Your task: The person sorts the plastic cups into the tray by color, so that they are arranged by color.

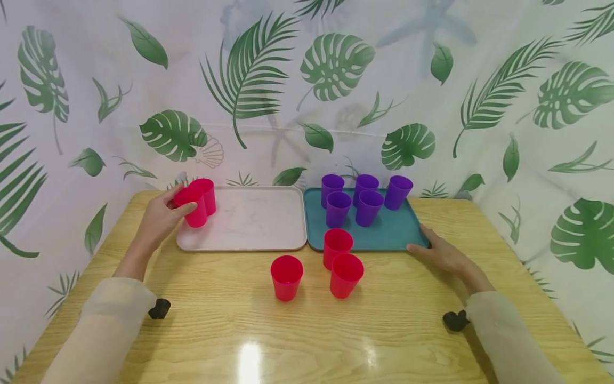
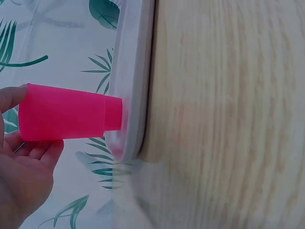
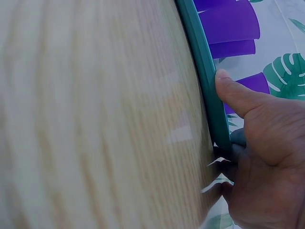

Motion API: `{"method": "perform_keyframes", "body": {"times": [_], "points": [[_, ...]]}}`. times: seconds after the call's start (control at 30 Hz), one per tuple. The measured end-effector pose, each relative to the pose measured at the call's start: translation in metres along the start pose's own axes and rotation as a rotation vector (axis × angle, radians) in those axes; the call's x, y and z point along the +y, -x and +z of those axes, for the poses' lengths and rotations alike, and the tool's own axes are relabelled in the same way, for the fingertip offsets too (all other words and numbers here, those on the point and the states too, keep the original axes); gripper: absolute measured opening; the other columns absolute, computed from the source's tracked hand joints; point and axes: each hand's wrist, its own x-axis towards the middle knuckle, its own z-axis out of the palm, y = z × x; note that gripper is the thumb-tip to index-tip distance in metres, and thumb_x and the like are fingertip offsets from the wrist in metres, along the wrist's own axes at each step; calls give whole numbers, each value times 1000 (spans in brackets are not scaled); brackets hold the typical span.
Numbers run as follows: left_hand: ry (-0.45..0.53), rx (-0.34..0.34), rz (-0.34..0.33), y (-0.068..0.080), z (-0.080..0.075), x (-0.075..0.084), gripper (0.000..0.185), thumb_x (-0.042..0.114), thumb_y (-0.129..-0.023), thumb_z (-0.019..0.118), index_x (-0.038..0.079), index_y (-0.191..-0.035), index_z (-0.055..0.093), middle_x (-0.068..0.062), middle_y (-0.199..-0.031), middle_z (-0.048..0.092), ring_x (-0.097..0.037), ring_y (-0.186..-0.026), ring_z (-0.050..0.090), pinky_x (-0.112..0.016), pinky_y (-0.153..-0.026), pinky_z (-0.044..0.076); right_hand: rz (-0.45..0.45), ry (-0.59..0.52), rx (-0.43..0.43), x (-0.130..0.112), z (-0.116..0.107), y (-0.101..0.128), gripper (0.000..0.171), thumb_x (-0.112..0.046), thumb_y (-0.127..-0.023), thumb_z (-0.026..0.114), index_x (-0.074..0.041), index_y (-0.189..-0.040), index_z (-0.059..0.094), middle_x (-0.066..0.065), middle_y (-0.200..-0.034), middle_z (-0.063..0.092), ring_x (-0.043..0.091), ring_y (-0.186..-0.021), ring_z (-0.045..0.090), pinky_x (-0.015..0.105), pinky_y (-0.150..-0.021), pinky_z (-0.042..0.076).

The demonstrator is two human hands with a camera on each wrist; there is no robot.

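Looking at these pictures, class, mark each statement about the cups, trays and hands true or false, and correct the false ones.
1. Five purple cups stand on the teal tray. True.
2. The left hand holds a purple cup. False: it holds a red cup at the white tray.
3. Three red cups stand on the table, off the trays. True.
4. The right hand is lifting a cup. False: it touches the teal tray's edge.

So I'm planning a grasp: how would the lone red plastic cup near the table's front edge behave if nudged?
The red plastic cup looks thin and empty, so probably light. Its tapered base may tip easily; the glossy wooden table might let it slide.
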Motion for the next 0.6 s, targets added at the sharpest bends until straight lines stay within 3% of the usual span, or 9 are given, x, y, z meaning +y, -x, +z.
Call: {"method": "perform_keyframes", "body": {"times": [0.37, 0.6], "points": [[-24, -10, -62, 4, 6, -14, 77, 30, -103, 60, 4, -164, 21, -29, -161, 32, -49, -142, 37, -56, -112, 43, -1, 16, 21, 2, 1, -1, 97, -48, -105, 56, 8, -161, -1, 42, -162, 2, 61, -148, 4, 73, -117, 9], [-32, -15, -49, 4, 9, -16, 78, 29, -103, 61, 2, -164, 20, -29, -161, 32, -49, -143, 36, -57, -113, 41, 0, 13, 8, 2, 1, -1, 97, -48, -105, 55, 7, -161, -3, 41, -162, 1, 60, -149, 4, 73, -118, 10]]}}
